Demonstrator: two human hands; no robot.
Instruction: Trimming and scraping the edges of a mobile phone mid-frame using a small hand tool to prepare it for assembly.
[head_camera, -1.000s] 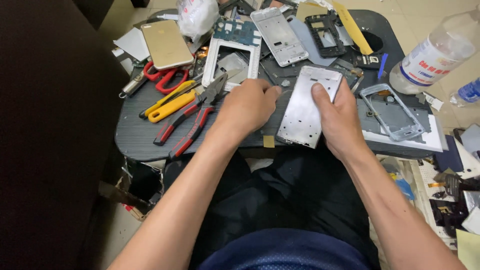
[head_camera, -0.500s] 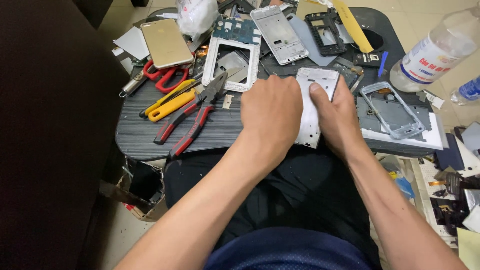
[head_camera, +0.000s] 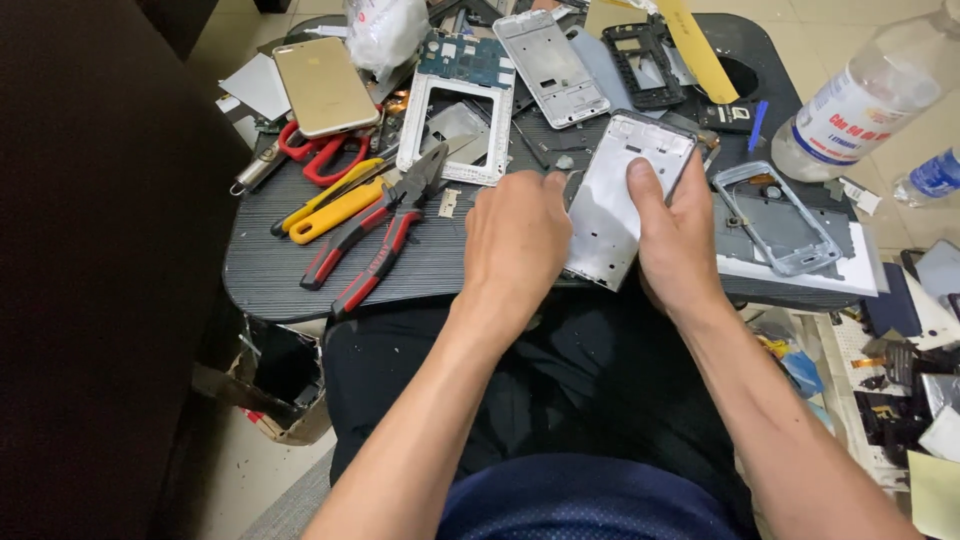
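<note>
A silver metal phone frame (head_camera: 620, 195) lies tilted on the front edge of a small dark table (head_camera: 270, 270). My right hand (head_camera: 680, 235) grips its right side, thumb pressed on the plate. My left hand (head_camera: 515, 235) rests at the frame's left edge, fingers curled against it. Whether the left fingers pinch a small part is hidden.
Red-handled pliers (head_camera: 375, 235), a yellow-handled tool (head_camera: 330, 200), red scissors (head_camera: 320, 155) and a gold phone (head_camera: 325, 85) lie at the left. More phone frames (head_camera: 550, 65), a circuit board (head_camera: 465, 60) and a bezel (head_camera: 775, 215) fill the table. A clear bottle (head_camera: 860, 100) stands at the right.
My left hand moved from over the frame's top back to its left edge. The frame is more uncovered and tilted a little further from me.
</note>
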